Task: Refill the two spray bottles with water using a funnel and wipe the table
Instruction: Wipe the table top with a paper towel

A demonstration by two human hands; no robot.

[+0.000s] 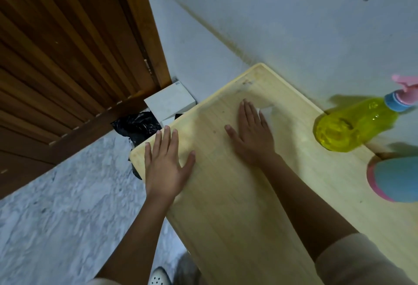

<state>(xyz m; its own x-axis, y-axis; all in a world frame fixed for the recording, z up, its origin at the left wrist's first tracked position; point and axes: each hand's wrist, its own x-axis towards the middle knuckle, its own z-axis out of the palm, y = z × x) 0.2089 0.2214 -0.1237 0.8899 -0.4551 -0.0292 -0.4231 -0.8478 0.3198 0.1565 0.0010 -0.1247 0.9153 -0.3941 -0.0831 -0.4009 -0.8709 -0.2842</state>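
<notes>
Hands are lying flat on the bench, fingers straight: left hand at its edge, right hand pressing a white cloth under its fingertips. Right of it a blue-and-pink bottle is standing, a yellow spray bottle just beyond.

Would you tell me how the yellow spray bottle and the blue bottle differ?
The yellow spray bottle is see-through, while the blue bottle looks opaque with a pink base. The yellow one shows its blue collar and pink trigger head; the blue bottle's top is cut off by the frame edge. The yellow one stands nearer the wall than the blue. Both stand on the wooden table.
</notes>
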